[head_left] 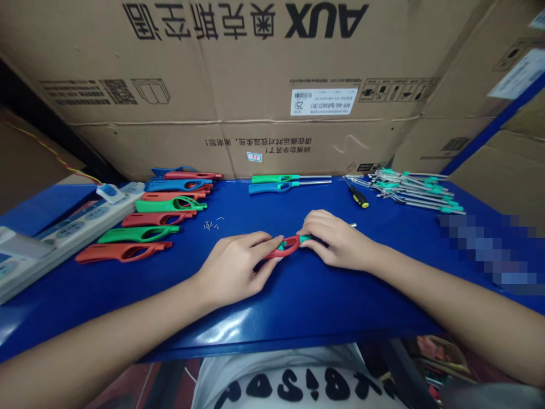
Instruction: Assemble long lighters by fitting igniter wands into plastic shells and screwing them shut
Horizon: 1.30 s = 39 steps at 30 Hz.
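Note:
Over the middle of the blue table, both hands grip one red lighter (291, 245), a long-nosed utility kind with a teal trigger. My left hand (238, 264) is closed round its handle end, which the fingers mostly hide. At the other end, my right hand (334, 238) pinches the teal collar where the metal tube begins. The tube's tip (353, 225) pokes out beyond the right fingers. Left of my left hand lie several tiny screws (212, 225). Finished-looking green (272, 178) and blue (270, 188) lighters with metal tubes rest behind the hands.
Red, green and blue lighter shells (145, 220) lie in a row at left, beside a white power strip (68, 230). A yellow-black screwdriver (358, 196) and a heap of metal tubes with teal parts (419, 190) are at back right. Cardboard (191, 102) walls the back.

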### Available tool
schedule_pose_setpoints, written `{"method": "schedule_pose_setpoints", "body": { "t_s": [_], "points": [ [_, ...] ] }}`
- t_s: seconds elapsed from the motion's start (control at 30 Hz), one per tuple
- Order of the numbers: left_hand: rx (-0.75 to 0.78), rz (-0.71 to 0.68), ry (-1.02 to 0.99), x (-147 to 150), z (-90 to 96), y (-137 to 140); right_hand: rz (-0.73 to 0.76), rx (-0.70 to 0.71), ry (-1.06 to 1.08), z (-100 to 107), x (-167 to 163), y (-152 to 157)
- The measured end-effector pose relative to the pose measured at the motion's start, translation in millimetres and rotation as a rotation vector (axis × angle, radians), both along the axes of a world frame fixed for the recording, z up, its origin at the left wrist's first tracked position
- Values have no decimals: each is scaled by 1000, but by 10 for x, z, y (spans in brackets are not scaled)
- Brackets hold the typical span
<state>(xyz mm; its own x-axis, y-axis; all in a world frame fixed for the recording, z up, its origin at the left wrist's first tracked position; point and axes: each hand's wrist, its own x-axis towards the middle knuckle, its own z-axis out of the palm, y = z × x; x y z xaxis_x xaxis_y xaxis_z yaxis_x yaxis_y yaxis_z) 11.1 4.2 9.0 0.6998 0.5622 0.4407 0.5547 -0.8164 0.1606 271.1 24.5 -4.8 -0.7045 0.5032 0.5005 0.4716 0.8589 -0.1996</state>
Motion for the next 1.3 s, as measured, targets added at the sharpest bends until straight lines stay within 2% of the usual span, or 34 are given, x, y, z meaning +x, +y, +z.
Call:
{"method": "schedule_pose_setpoints", "body": {
  "t_s": [0.2,0.37,0.47,0.53,0.6,0.67,0.73,0.8,0.87,0.97,1.03,1.1,1.17,1.2,1.23,1.3],
  "points": [
    [-114,30,87,2,2,127,-88,-130,-130,28,69,107],
    [-107,73,164,-35,-29,185,-217,-290,-182,96,256,198],
    [-100,64,180,-46,-28,202,-179,-391,-200,139,408,265],
    [-119,61,175,-48,-27,207,-161,-399,-179,154,503,313],
    [-150,66,160,-50,-31,210,-332,-272,-141,151,587,359],
    [-180,64,135,-55,-42,212,-689,-76,-156,132,664,398],
    [-195,48,109,-62,-56,217,-1003,25,-238,98,736,432],
    [-196,23,96,-67,-69,222,-1167,-33,-333,55,802,468],
    [-190,-5,92,-68,-79,227,-1218,-151,-389,22,857,507],
    [-185,-30,90,-59,-85,219,-1209,-230,-404,53,902,539],
    [-190,-37,90,-50,-85,201,-1205,-149,-335,156,884,516],
    [-199,-44,90,-39,-85,171,-1181,34,-117,295,802,453],
    [-210,-56,90,-25,-85,136,-1033,176,183,408,639,366],
    [-218,-64,92,-16,-86,118,-909,172,317,435,529,321],
    [-224,-72,95,-7,-86,101,-785,124,438,437,404,279],
    [-233,-95,96,12,-85,73,-547,-84,577,367,132,212]
  ]
}}
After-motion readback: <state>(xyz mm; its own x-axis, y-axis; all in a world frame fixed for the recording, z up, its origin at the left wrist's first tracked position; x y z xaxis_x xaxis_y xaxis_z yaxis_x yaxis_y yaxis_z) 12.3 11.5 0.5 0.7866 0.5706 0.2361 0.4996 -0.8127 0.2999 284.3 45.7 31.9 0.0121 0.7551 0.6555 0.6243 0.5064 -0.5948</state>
